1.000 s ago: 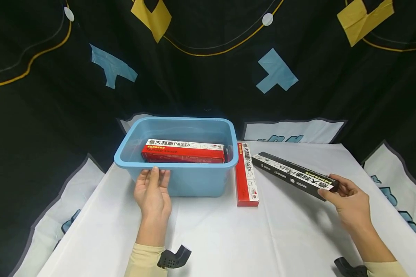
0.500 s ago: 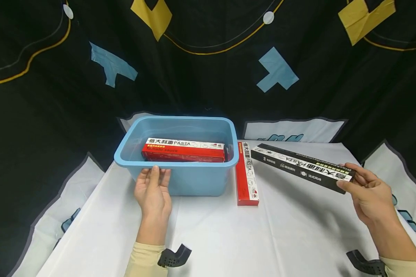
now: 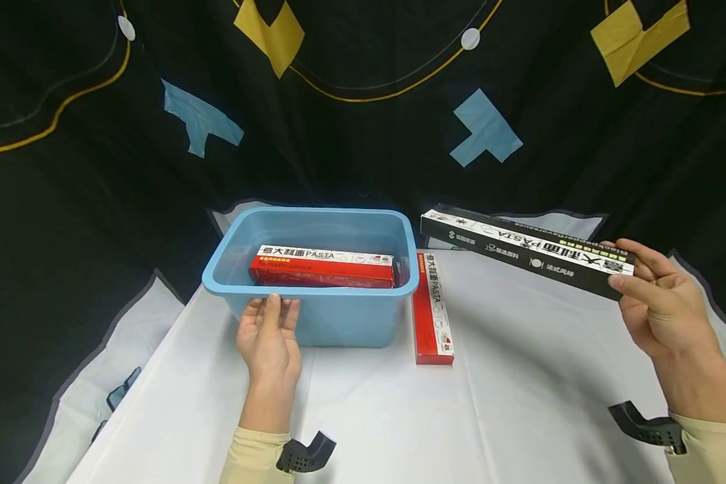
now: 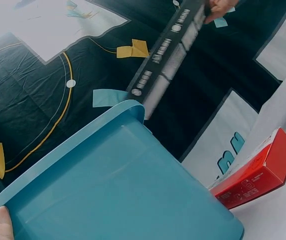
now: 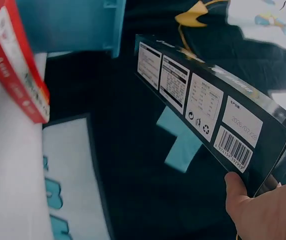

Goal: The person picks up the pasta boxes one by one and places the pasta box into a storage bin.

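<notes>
My right hand point(image 3: 671, 302) grips a long black pasta box point(image 3: 526, 249) by its near right end. The box is up in the air, its far end slanting toward the bin; the right wrist view shows a side of this black box point(image 5: 198, 105) with white label panels and a barcode. At the front rim of a blue plastic bin point(image 3: 345, 319), my left hand point(image 3: 270, 339) holds the edge, thumb uppermost. Inside the bin lies a red tomato-sauce pasta box point(image 3: 323, 272); something dark beside its right end is mostly hidden.
Another red pasta box point(image 3: 428, 316) lies on the white-covered table point(image 3: 393, 417), just right of the bin. Behind the table hangs a black curtain point(image 3: 363, 148) with yellow and blue patches.
My right hand has lifted the black pasta box off toward the right and higher, its far end now above the table's back edge. The left hand and bin stay in place.
</notes>
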`<state>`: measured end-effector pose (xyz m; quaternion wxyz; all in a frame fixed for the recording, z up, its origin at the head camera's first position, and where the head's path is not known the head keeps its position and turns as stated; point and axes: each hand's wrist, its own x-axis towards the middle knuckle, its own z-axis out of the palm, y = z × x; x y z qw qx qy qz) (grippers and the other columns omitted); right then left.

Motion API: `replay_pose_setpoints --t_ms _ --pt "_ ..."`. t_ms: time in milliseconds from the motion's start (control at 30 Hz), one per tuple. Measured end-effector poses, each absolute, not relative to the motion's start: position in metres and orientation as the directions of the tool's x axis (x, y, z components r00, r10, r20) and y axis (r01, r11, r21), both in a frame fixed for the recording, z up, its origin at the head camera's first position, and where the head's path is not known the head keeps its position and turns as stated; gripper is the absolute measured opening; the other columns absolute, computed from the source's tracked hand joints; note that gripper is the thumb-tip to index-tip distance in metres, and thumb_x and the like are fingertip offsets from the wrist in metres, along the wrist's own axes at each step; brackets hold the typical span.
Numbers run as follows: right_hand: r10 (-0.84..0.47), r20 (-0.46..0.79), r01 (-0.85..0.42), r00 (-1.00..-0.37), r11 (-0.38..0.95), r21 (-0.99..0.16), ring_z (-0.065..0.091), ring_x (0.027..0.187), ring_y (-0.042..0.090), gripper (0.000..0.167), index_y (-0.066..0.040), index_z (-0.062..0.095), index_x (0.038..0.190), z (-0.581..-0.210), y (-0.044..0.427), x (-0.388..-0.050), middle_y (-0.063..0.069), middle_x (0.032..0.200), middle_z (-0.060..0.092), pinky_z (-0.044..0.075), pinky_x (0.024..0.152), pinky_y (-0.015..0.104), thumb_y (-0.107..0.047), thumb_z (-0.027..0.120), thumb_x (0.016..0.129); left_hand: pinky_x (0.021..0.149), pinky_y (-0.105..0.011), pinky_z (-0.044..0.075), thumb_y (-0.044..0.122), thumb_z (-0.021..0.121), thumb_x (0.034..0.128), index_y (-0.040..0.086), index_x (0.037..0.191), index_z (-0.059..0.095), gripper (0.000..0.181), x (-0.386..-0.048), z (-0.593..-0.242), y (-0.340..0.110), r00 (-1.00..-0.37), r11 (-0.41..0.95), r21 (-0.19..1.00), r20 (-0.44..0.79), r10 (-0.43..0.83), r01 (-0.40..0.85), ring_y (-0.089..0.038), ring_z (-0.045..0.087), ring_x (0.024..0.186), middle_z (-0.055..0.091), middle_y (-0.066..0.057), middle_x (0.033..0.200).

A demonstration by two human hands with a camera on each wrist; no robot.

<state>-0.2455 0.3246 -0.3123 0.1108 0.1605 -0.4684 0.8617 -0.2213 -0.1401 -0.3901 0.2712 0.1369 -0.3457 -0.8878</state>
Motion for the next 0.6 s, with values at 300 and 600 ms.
replay_pose_setpoints --t_ms 300,600 --pt "-0.13 0.427 -0.321 -0.895 -0.478 -0.818 0.061 0.108 0.024 0.055 0.008 0.052 0.132 -0.291 0.277 -0.264 0.018 0.13 0.054 0.054 0.09 0.03 0.03 0.049 0.083 0.092 -0.034 0.054 0.018 0.071 0.0892 0.004 0.117 0.046 0.04 -0.221 -0.389 -0.14 -0.815 -0.619 0.682 -0.056 -0.576 0.39 -0.021 0.061 0.102 0.05 -0.013 0.117" --pt "-0.281 0.366 -0.273 -0.887 -0.32 -0.907 0.05 0.116 0.024 0.055 0.003 0.047 0.138 -0.296 0.222 -0.286 0.015 0.136 0.049 0.055 0.09 0.026 0.021 0.057 0.086 0.093 -0.034 0.054 0.015 0.069 0.0905 0.003 0.114 0.044 0.037 -0.222 -0.389 -0.141 -0.83 -0.647 0.654 -0.052 -0.555 0.392 -0.019 0.06 0.098 0.047 -0.012 0.115"
